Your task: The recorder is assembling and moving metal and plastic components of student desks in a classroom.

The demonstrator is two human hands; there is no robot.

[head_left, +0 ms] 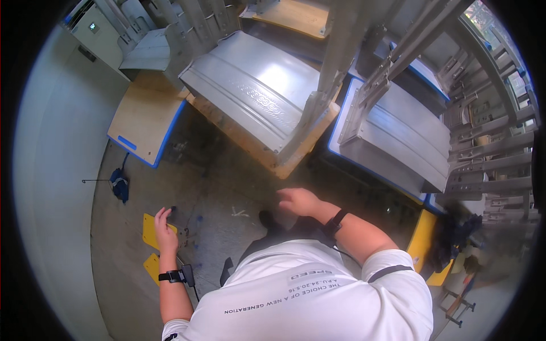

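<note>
My left hand (165,232) hangs over the floor at the left, its fingers a little bent and apart, with nothing in them. Beneath it lies a yellow panel (149,232), partly hidden by the hand. My right hand (297,202) is held in front of my body with the fingers loosely spread, and it too is without a load. Nearest to the right hand is the front corner of an upturned desk with a grey metal body (256,85) on a wooden top (282,169). A gap separates the hand from that corner.
Another metal desk body (406,128) rests on a blue-edged top at the right. A blue-edged wooden board (145,122) juts out at the left. On the floor (219,170) sits a dark blue bundle (119,184). Dark cloth (452,236) lies beside yellow panels (421,236).
</note>
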